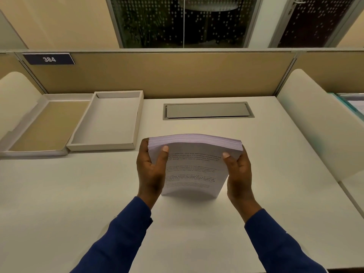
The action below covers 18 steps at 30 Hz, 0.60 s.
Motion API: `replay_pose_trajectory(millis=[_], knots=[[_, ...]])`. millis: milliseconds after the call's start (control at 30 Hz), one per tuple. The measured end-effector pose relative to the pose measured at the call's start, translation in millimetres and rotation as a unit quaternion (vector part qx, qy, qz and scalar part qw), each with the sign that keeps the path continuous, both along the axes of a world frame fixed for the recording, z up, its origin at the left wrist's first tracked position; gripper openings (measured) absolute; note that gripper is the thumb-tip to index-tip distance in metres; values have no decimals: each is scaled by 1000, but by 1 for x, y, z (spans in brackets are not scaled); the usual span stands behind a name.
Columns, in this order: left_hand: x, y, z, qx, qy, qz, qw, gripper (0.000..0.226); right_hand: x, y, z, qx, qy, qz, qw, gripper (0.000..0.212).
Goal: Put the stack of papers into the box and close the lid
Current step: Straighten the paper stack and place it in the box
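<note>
A thick stack of printed white papers stands tilted on its lower edge on the desk, in front of me at the centre. My left hand grips its left side, thumb on the top sheet. My right hand grips its right side the same way. The box, a shallow white tray with nothing in it, lies at the back left of the desk. Its lid, brown inside, lies open and flat to the left of the box, touching it.
A grey cable hatch is set into the white desk behind the papers. A tan partition with a "384" plate closes the back. White curved side panels stand left and right; a teal folder lies far right.
</note>
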<state>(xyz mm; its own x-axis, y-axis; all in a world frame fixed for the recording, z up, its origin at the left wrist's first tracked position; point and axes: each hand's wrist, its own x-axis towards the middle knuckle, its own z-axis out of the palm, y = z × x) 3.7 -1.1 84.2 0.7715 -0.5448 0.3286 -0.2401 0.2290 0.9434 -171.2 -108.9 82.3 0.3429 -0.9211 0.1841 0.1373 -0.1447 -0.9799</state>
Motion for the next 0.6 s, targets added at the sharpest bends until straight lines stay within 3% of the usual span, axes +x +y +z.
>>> replay_pose_trajectory(millis=[167,367,600], knots=[[2,-16,18,54,64,56,995,47,10,-4,20,4,17,-39,999,39],[1,-24,22,105,65,110,986,39,14,-5,23,26,44,-59,997,27],[3,0,-10,56,52,-43,996,52,-7,-2,-4,-44,41,36,998,42]])
